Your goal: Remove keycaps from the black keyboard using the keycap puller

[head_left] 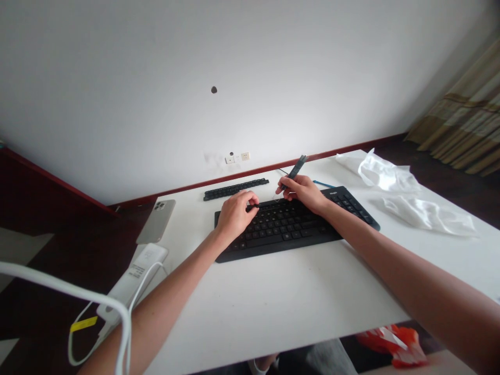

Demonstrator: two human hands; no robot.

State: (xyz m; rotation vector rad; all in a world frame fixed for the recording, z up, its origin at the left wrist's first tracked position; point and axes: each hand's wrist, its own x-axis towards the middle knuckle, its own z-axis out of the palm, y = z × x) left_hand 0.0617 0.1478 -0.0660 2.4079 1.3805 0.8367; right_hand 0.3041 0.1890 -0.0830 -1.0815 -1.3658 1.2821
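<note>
Keyboard sits mid-frame, long axis left-right, beneath left hand, nearer its left end, can't tell grip, and right hand, grip pinching dark tool.

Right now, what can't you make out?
All in the head view:
Left hand: whether it pinches anything; too small, dark against the keyboard.
Keyboard: parts behind both hands.
Dark tool: gripped part, covered by the right hand.
White block: print too small and blurred.
Phone: screen, hidden behind its upturned back.
</note>
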